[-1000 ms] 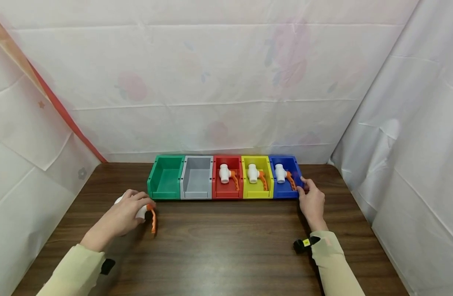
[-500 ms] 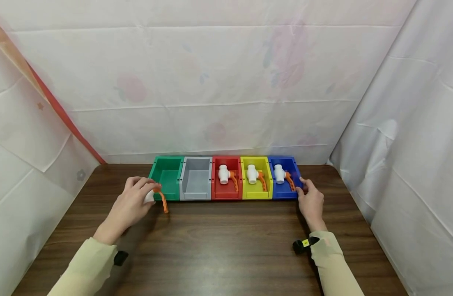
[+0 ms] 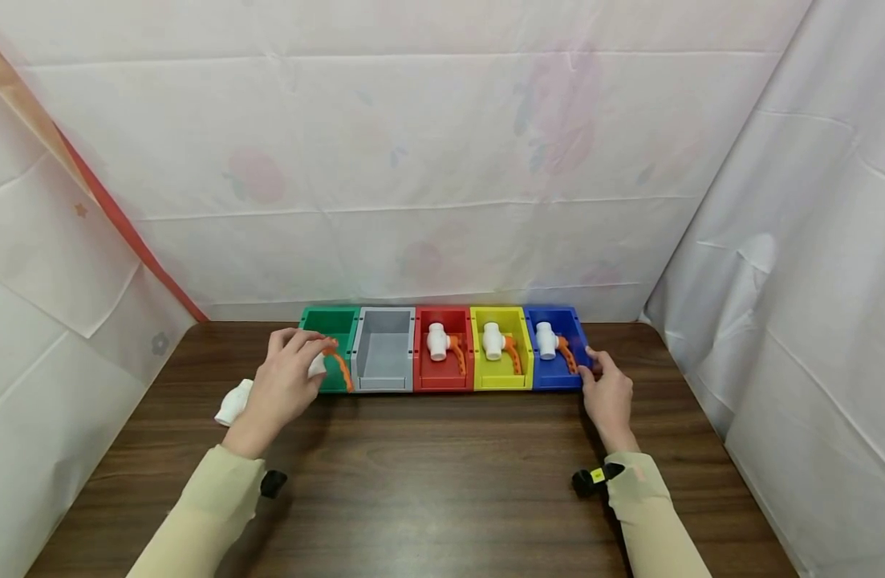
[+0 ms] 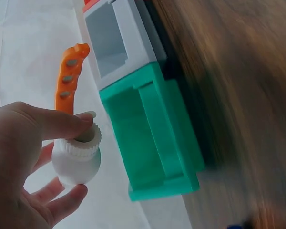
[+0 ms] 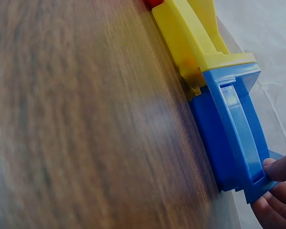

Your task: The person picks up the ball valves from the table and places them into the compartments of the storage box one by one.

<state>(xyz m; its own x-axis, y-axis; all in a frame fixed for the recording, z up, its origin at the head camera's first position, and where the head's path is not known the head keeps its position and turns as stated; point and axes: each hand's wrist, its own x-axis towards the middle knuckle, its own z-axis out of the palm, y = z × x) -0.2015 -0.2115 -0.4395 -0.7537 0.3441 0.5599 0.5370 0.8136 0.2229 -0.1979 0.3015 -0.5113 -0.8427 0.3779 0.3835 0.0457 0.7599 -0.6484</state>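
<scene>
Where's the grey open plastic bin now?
In the head view, the grey open plastic bin sits left of centre, between the green plastic bin and the red plastic bin.

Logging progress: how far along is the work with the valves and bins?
Looks done: a valve in the red bin, one in the yellow bin, one in the blue bin. In hand: left grip holds another valve near the green bin. Probably left: filling that and the grey bin, neither showing a valve; a white piece lies on the table.
</scene>
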